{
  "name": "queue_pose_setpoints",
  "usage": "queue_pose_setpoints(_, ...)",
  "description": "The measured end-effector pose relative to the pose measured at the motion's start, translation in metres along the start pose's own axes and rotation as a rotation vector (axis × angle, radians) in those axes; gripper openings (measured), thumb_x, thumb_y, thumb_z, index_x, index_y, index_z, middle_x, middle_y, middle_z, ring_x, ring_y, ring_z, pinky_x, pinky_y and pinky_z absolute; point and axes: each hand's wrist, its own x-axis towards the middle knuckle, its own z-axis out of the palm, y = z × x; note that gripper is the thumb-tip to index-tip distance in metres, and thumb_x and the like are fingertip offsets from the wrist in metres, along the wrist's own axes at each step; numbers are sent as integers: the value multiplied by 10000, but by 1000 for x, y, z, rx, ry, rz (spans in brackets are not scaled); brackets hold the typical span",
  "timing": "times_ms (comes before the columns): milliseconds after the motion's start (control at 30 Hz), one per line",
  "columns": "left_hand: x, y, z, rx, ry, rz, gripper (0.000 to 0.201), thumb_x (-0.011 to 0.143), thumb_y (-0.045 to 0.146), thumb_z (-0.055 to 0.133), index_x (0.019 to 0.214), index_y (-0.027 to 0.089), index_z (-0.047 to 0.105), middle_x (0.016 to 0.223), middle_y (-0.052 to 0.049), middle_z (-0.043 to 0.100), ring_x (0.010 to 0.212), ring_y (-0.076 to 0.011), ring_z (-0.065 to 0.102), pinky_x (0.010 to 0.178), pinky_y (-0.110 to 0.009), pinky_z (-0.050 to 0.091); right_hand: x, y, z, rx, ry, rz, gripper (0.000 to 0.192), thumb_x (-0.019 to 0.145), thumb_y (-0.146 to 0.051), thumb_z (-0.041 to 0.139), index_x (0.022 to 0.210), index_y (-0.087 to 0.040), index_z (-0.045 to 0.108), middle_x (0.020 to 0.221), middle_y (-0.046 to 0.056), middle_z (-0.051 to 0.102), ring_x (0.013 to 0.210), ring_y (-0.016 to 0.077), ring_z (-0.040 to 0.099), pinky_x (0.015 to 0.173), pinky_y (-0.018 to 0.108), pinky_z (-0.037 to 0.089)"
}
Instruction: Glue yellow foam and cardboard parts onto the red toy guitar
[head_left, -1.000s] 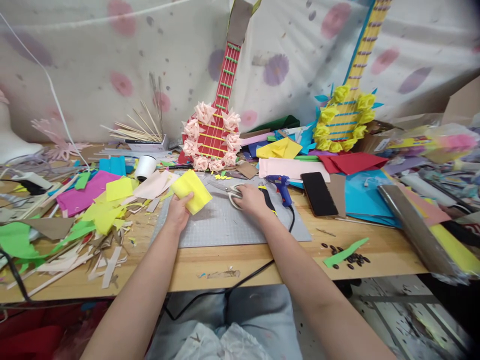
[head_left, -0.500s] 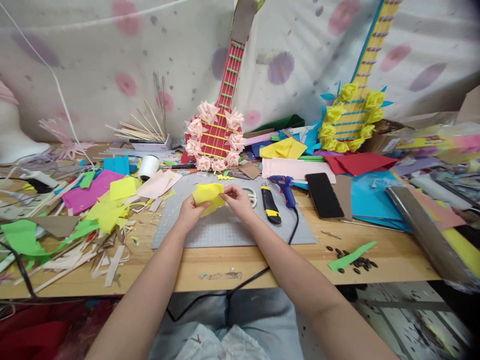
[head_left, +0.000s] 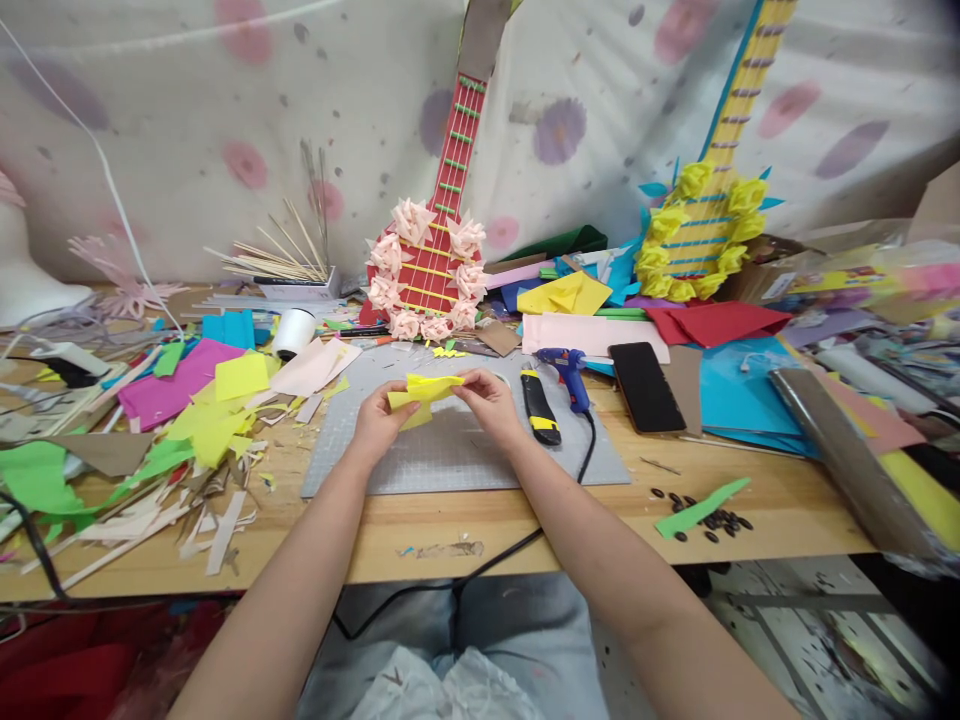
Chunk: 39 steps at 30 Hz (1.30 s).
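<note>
Both hands hold a folded piece of yellow paper (head_left: 421, 394) above the grey cutting mat (head_left: 442, 465). My left hand (head_left: 379, 424) pinches its left side, with the thumb laid across the front. At the right end, the fingers and thumb of my right hand (head_left: 489, 402) are closed on the paper's upper corner. The paper looks bent, with a lower layer hanging under the top fold. Close to the right hand lie a black and yellow utility knife (head_left: 541, 408) and a blue glue gun (head_left: 570, 378). White-handled scissors on the mat are mostly hidden behind the right hand.
A red paper guitar (head_left: 431, 270) with pink flowers stands at the back; a yellow one (head_left: 697, 240) leans right of it. Paper scraps (head_left: 210, 420) cover the left side. A phone (head_left: 646, 388) and several small black beads (head_left: 712, 522) lie right. The glue gun's cord crosses the table edge.
The yellow paper has tilted and its top edge is bent over, showing less of its face. My right hand has shifted slightly right, covering more of the scissors.
</note>
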Motion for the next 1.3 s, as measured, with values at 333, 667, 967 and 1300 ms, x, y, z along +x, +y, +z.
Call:
queue_pose_setpoints(333,-3,3,1,26,-22,137,476,472,80,765,878,206,548,882,-21,621,801,-151,595,769,-279,459,2,-1,-1,156,87,128,290,553,-336,707,671,-198,481,679,-39,528,670,99,490,669,237,418)
queue_pose_setpoints(667,8,1,-15,48,248,134,406,615,205,697,963,227,487,766,2,642,624,-132,601,574,-226,471,8,-3,-22,313,147,242,342,550,-315,721,672,-204,422,679,-54,552,639,83,546,644,224,463)
queue_pose_setpoints(967,23,3,-48,300,479,75,384,604,216,703,935,201,508,765,-25,644,647,-167,609,606,-268,459,9,0,-27,424,114,399,361,507,-274,780,688,-181,482,704,-45,620,616,70,580,622,206,460)
queue_pose_setpoints(1300,41,33,-65,1032,573,254,714,523,175,754,1175,116,469,1158,-185,556,1234,-381,373,1015,-535,266,9,-2,-27,493,110,417,374,456,-267,825,650,-176,519,644,-58,634,590,70,585,604,193,467)
